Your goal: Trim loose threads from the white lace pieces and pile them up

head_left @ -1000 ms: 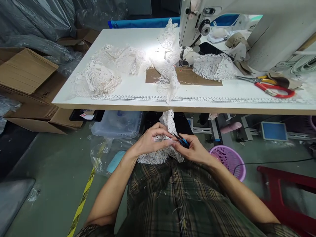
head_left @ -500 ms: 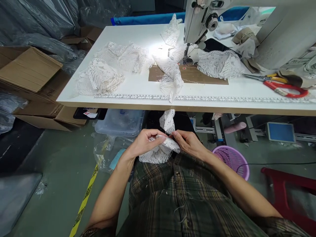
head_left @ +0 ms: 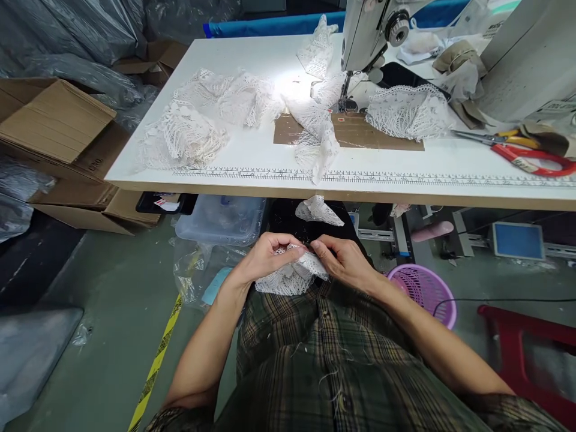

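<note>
Over my lap, my left hand [head_left: 275, 257] pinches a piece of white lace [head_left: 288, 279], its thumb lying on top. My right hand [head_left: 338, 259] closes on the right edge of the same lace, fingertips almost meeting the left ones. Part of the lace is hidden under the fingers. A smaller lace piece [head_left: 317, 210] hangs just below the table edge, apart from my hands. On the table, a lace strip [head_left: 317, 135] runs toward the presser foot of the sewing machine [head_left: 365, 42].
A heap of lace [head_left: 189, 129] covers the table's left side; another lace bundle [head_left: 407, 113] sits right of the needle. Red-handled scissors [head_left: 531, 161] lie at the right. Below are a clear plastic bin [head_left: 220, 221], a purple basket [head_left: 420, 288] and a red stool [head_left: 517, 342].
The small lace piece above my hands has come away from them and now flares to the right below the table edge. Both hands keep their hold; the view has shifted slightly.
</note>
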A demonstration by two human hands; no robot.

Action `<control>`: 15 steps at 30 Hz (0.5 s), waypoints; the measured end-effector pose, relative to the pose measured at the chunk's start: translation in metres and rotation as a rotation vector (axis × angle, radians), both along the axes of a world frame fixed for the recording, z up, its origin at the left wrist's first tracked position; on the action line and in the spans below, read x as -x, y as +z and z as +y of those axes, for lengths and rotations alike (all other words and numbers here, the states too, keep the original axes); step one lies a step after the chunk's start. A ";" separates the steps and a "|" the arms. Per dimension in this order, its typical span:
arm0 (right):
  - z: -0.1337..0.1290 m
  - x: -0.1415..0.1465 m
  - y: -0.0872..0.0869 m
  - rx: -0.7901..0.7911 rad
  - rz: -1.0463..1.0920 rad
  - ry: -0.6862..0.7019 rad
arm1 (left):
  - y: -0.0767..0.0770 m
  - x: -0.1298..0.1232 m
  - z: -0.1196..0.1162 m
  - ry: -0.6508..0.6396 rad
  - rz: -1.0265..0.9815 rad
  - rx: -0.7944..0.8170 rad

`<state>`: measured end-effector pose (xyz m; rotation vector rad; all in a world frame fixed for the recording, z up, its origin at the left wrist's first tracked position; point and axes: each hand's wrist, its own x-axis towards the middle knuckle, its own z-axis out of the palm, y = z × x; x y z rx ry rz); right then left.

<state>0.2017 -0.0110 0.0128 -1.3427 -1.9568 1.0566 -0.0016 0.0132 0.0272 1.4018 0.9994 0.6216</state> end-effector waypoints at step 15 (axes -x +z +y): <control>0.003 -0.007 -0.016 0.417 0.525 -0.046 | -0.024 0.015 0.000 0.032 -0.035 0.013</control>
